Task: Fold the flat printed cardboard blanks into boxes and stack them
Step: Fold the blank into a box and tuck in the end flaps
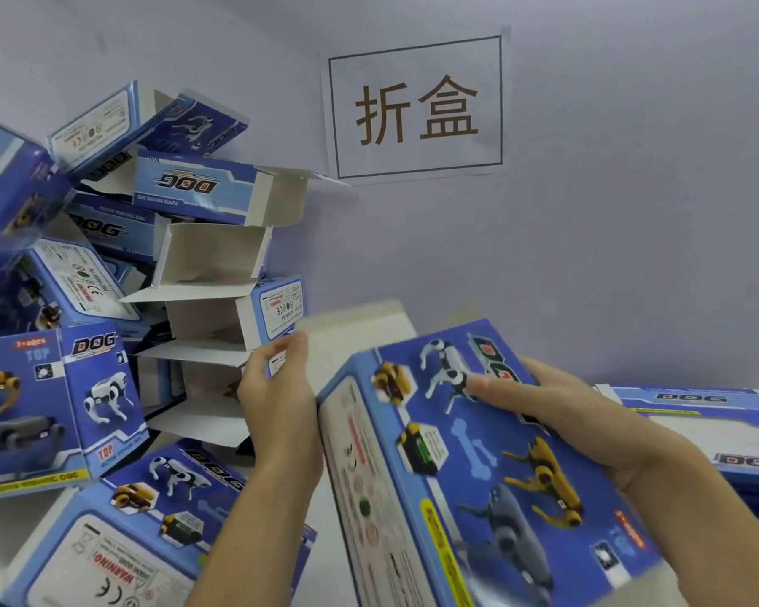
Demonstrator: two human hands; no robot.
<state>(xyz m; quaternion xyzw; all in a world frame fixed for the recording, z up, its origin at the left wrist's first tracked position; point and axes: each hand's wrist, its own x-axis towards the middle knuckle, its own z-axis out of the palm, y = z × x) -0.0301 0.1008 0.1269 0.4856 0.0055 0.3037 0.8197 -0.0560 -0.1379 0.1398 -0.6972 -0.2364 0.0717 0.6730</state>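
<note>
A blue printed box (469, 466) with robot-dog pictures fills the lower middle of the head view, tilted, its big printed face turned up. My right hand (557, 414) lies over the far right of that face, thumb on top and fingers wrapped round the edge. My left hand (277, 387) is at the box's far left end and pinches a white end flap (351, 339) that stands up from it. A heap of folded boxes (185, 238) leans against the wall on the left. Flat blanks (710, 414) lie stacked at the right.
More folded boxes (119, 523) lie at the lower left on the white table (329, 519). A paper sign (417, 107) with two characters hangs on the pale wall behind. The heap on the left is loose, with open ends facing right.
</note>
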